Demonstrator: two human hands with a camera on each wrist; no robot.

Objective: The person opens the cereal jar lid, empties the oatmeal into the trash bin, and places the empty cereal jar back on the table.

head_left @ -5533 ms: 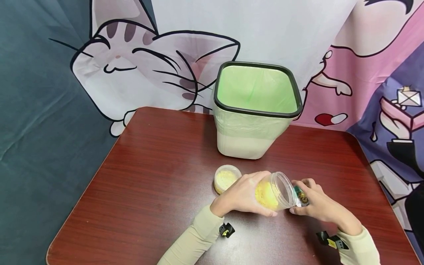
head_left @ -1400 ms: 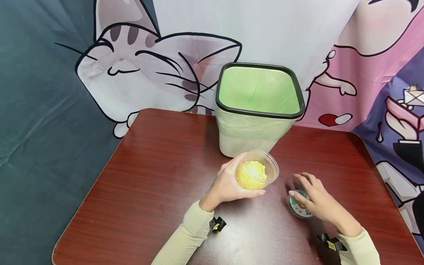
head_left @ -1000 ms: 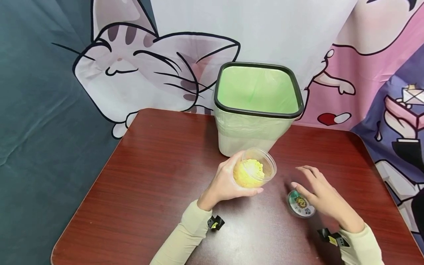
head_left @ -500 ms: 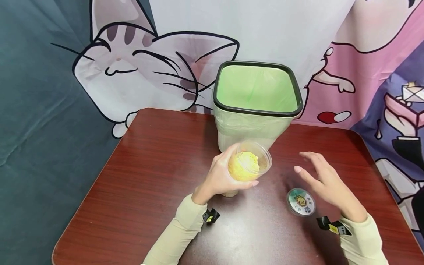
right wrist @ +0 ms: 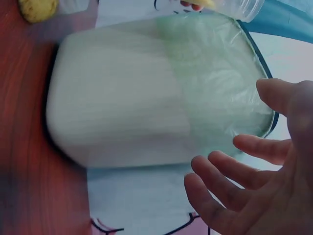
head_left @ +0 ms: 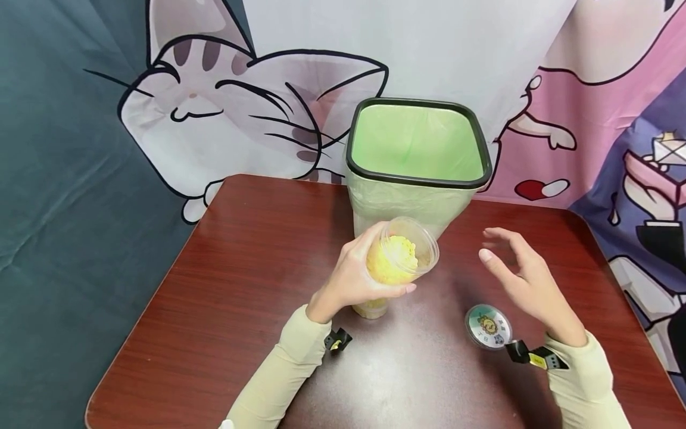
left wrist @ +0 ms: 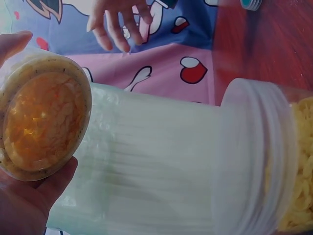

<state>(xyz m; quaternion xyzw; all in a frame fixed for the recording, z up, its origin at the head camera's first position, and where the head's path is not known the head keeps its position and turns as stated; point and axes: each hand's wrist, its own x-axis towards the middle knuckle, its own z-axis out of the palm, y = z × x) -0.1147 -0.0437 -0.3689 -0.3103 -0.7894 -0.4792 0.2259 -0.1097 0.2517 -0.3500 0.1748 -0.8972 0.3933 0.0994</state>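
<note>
My left hand grips a clear plastic jar of yellow bits, its uncovered mouth tilted up and to the right. In the left wrist view the jar's round base faces the camera, fingers curled round its side. Partly hidden under that hand, a second clear jar of yellow bits stands on the table. My right hand hovers with loosely bent, spread fingers and holds nothing. Below it a round lid with a green printed label lies on the table.
A white bin with a black rim and a green liner stands behind the held jar, at the table's back. The dark red table reaches a cartoon-printed curtain behind it.
The right hand has released the lid onto the table, then risen away from it. The left hand has carried the jar up and left towards the bin, turning its mouth more upward.
</note>
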